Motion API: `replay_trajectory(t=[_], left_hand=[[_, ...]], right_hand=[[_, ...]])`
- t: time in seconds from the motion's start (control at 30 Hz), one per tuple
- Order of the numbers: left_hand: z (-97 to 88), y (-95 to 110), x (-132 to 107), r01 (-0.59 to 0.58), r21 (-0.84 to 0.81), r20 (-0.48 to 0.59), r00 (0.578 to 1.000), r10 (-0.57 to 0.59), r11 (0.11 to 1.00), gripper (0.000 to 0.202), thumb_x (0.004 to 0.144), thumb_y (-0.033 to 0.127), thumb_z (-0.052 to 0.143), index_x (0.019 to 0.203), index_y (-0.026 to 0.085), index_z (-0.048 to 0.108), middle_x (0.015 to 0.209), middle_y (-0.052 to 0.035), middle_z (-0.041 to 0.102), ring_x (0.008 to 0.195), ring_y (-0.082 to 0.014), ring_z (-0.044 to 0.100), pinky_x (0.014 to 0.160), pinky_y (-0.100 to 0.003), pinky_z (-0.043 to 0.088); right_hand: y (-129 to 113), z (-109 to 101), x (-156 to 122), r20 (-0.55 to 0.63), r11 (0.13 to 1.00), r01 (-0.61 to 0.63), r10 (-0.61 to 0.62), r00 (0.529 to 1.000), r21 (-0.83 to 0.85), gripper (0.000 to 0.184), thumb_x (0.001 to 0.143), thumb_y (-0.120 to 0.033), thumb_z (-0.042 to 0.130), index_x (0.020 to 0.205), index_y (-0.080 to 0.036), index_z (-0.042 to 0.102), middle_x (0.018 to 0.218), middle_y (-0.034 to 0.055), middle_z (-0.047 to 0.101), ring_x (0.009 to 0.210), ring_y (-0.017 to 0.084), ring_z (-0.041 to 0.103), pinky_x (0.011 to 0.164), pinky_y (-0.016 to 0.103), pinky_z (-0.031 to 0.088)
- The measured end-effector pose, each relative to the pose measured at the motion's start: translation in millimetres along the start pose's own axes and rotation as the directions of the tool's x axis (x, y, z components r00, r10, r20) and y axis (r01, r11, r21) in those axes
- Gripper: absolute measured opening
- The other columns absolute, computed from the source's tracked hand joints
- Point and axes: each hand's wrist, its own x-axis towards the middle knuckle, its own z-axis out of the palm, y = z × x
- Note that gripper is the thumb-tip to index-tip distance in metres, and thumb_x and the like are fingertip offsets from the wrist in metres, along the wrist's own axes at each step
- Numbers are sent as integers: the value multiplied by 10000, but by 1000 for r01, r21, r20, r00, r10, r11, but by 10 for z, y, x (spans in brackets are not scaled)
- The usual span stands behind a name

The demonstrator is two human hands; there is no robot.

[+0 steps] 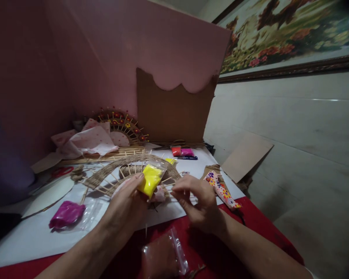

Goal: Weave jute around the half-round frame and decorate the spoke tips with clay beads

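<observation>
My left hand [128, 201] is closed round a small clear bag of yellow clay [150, 179], held up over the table. My right hand [196, 201] sits just to its right, fingers pinched together at the bag's lower edge; what they pinch is too small to make out. Behind both hands lies a woven arch of rope and wooden sticks [128, 166] on a white sheet [31, 236].
A magenta clay bag [66, 214] lies at the left, red and pink clay packets [182, 152] at the back. A flower-painted strip [222, 190], an empty clear bag [165, 255], a spoked decorated disc [120, 126], pink cardboard [163, 58] and a red cloth [250, 217] surround them.
</observation>
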Motion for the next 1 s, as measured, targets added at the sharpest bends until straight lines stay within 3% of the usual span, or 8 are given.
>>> replay_trajectory(t=[0.2, 0.3, 0.4, 0.53, 0.67, 0.83, 0.93, 1.0], left_hand=[[75, -50, -25, 98, -97, 7, 995, -98, 990, 216, 835, 123, 453, 824, 100, 667, 815, -105, 676, 739, -185, 624, 665, -291, 531], [104, -87, -55, 171, -113, -3, 985, -172, 979, 230, 843, 154, 458, 847, 111, 684, 806, -104, 691, 756, -201, 639, 670, -304, 538], [116, -106, -76, 214, -121, 21, 977, -213, 969, 264, 863, 184, 440, 877, 99, 689, 836, -115, 697, 806, -208, 643, 699, -295, 538], [104, -99, -92, 133, -90, 45, 991, -129, 987, 193, 829, 147, 505, 904, 119, 680, 965, -113, 693, 935, -219, 624, 784, -289, 517], [72, -33, -85, 86, -36, -15, 996, -87, 996, 166, 813, 156, 524, 921, 126, 647, 991, -129, 677, 899, -246, 633, 745, -351, 531], [61, 79, -86, 92, 43, -132, 988, -86, 995, 201, 741, 57, 491, 866, 122, 635, 828, -90, 672, 654, -184, 635, 596, -318, 533], [77, 92, -112, 151, 52, -167, 976, -140, 987, 111, 719, 101, 525, 725, 123, 633, 668, -43, 636, 541, -136, 591, 501, -237, 489], [74, 73, -123, 234, 32, -118, 966, -229, 972, 161, 735, 185, 544, 592, 130, 593, 525, -9, 560, 444, -95, 517, 431, -188, 421]], right_hand=[[33, 102, -23, 224, 958, 255, -222, 949, -129, 208, 845, -138, 457, 985, -183, 604, 662, 2, 635, 544, 105, 542, 502, 240, 409], [59, 137, -26, 314, 929, 298, -221, 923, -221, 239, 857, -170, 436, 1036, -164, 595, 562, -20, 617, 461, 108, 528, 456, 238, 377], [82, 152, -37, 351, 920, 250, -137, 926, -302, 167, 854, -189, 461, 914, -150, 611, 544, -7, 615, 462, 118, 553, 440, 233, 364], [61, 120, -47, 264, 935, 213, -138, 955, -282, 92, 835, -168, 502, 873, -153, 585, 579, -4, 636, 467, 111, 553, 461, 233, 388], [-20, 25, -32, 47, 967, 210, -205, 978, -145, 148, 816, -174, 582, 962, -159, 566, 680, 5, 661, 518, 91, 557, 521, 226, 441], [-42, -31, -10, -141, 996, 42, -52, 989, -73, 194, 826, -111, 552, 1006, -181, 569, 827, 42, 622, 681, 120, 560, 554, 249, 465], [-15, 11, -2, -140, 998, -67, 65, 988, -14, 169, 831, -118, 554, 984, -184, 583, 854, 44, 594, 727, 129, 554, 590, 272, 472], [-5, 45, 2, -108, 993, -113, 117, 987, 40, 197, 827, -122, 563, 1017, -178, 571, 846, 42, 592, 731, 133, 560, 600, 277, 482]])
